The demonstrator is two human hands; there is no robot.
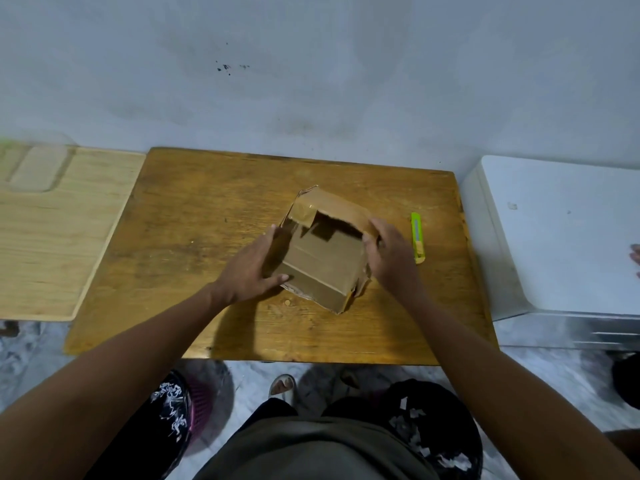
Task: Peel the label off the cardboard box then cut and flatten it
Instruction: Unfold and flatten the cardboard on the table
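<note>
**Holding a cardboard box on a wooden surface**

Resting near the middle of the brown wooden surface [194,237] was one cardboard box [323,261], open at its far end, with a flap [311,209] raised at the back and torn edges at its near right corner. Left hand [251,268]: fingers spread flat against the box's left side, thumb along the lower front edge. Right hand [388,251]: curled over the box's upper right edge, gripping the cardboard. One green utility knife [417,237] lay on the surface just right of the right hand, apart from the box. A pale wooden board [52,244] stood to the left; a white appliance [554,237] to the right.
</note>
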